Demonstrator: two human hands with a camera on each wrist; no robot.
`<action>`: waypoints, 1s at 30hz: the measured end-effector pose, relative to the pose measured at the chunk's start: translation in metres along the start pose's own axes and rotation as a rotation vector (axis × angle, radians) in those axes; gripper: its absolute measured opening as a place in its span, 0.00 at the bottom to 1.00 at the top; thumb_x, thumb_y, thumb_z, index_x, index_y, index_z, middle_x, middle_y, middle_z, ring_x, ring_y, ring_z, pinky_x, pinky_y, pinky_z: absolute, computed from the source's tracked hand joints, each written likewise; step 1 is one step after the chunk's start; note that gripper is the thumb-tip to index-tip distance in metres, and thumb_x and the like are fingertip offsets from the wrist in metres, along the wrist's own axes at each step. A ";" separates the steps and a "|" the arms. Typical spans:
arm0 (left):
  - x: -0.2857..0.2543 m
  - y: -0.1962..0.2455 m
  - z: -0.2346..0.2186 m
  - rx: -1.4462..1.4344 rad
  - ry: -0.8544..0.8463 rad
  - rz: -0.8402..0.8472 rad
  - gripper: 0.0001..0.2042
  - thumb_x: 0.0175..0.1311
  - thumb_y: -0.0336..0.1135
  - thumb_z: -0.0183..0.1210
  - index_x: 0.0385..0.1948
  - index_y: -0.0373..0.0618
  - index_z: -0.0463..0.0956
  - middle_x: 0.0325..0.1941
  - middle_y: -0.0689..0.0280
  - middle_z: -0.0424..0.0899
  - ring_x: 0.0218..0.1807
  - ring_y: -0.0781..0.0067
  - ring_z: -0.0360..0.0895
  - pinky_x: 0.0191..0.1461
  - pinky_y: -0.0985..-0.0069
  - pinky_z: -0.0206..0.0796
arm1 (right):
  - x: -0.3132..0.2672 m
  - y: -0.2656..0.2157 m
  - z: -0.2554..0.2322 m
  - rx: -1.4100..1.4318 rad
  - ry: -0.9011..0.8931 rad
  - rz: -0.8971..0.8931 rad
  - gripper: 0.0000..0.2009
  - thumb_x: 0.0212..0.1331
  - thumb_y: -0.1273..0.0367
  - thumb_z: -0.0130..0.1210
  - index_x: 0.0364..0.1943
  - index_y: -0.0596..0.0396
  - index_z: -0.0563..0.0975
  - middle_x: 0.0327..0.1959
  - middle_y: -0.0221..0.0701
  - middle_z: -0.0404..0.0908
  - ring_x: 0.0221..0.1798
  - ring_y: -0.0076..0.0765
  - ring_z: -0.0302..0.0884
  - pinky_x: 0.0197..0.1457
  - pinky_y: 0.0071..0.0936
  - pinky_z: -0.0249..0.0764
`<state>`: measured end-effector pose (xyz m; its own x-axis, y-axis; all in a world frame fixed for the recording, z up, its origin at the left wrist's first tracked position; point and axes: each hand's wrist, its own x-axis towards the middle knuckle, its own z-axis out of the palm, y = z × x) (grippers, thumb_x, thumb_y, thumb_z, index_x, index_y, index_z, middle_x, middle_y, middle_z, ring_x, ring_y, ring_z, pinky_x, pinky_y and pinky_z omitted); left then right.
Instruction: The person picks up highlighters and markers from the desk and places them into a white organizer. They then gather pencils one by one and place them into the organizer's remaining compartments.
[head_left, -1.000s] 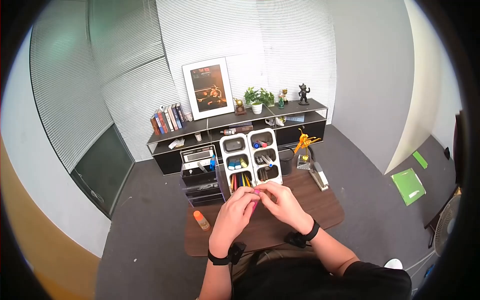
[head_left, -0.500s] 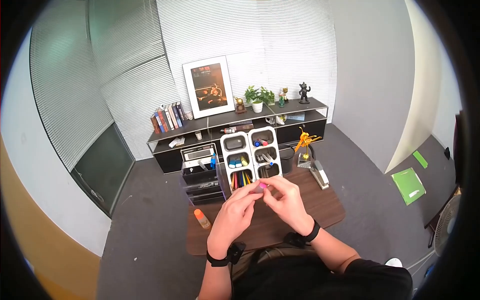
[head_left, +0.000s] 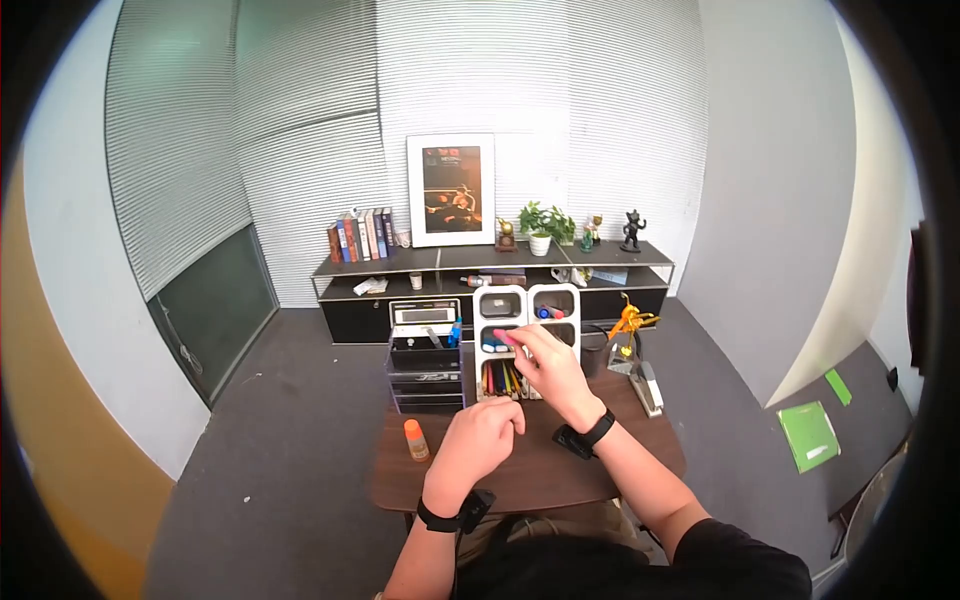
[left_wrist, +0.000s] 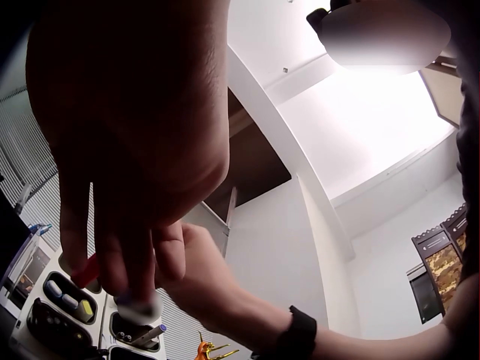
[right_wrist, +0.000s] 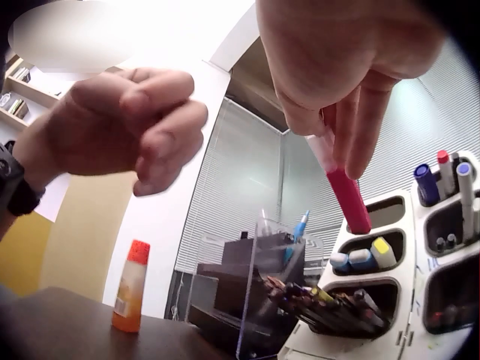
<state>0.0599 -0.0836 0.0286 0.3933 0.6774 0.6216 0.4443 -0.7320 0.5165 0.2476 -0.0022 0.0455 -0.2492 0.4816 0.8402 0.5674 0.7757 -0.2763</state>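
My right hand [head_left: 553, 372] pinches a pink, stick-shaped marker [right_wrist: 349, 200] by its pale end, pink end pointing down. It hangs over the middle left compartment of the white organizer [right_wrist: 405, 292], which holds blue-and-white and yellow-capped pieces [right_wrist: 361, 259]. My left hand [head_left: 475, 445] is above the table in front of the organizer, fingers loosely curled, holding nothing; it also shows in the right wrist view [right_wrist: 124, 129].
An orange-capped glue bottle [head_left: 415, 440] stands at the table's left. Beside the organizer is a clear-and-black drawer unit [head_left: 425, 375]. To the right are a stapler [head_left: 646, 390] and a golden figurine [head_left: 630, 322]. Pencils [head_left: 501, 380] fill the front left compartment.
The hands have moved apart. My right hand has carried the pink marker forward over the organizer, and my left hand has let go of it. The head view has tilted up.
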 end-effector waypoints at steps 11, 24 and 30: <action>0.000 -0.009 0.004 -0.014 -0.080 -0.013 0.06 0.64 0.20 0.53 0.32 0.39 0.81 0.35 0.54 0.86 0.43 0.45 0.86 0.49 0.53 0.78 | 0.001 0.015 0.013 -0.096 -0.062 0.086 0.09 0.70 0.76 0.62 0.51 0.56 0.84 0.49 0.38 0.84 0.50 0.57 0.86 0.50 0.47 0.83; -0.007 -0.022 0.014 0.149 -0.173 -0.158 0.09 0.67 0.25 0.55 0.32 0.42 0.86 0.37 0.53 0.90 0.45 0.47 0.88 0.52 0.52 0.80 | -0.068 0.008 -0.041 -0.135 -0.251 0.211 0.09 0.65 0.71 0.67 0.47 0.53 0.86 0.49 0.34 0.84 0.57 0.48 0.82 0.57 0.44 0.83; -0.007 -0.019 0.015 0.141 -0.286 -0.237 0.11 0.68 0.26 0.54 0.37 0.42 0.88 0.38 0.53 0.92 0.46 0.46 0.90 0.54 0.53 0.80 | -0.028 0.005 -0.001 -0.059 -0.283 -0.102 0.11 0.63 0.74 0.64 0.49 0.59 0.85 0.52 0.35 0.83 0.58 0.49 0.78 0.65 0.44 0.77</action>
<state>0.0607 -0.0731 0.0058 0.4658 0.8339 0.2959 0.6479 -0.5492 0.5278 0.2584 -0.0119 0.0212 -0.5110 0.5033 0.6968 0.5706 0.8049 -0.1630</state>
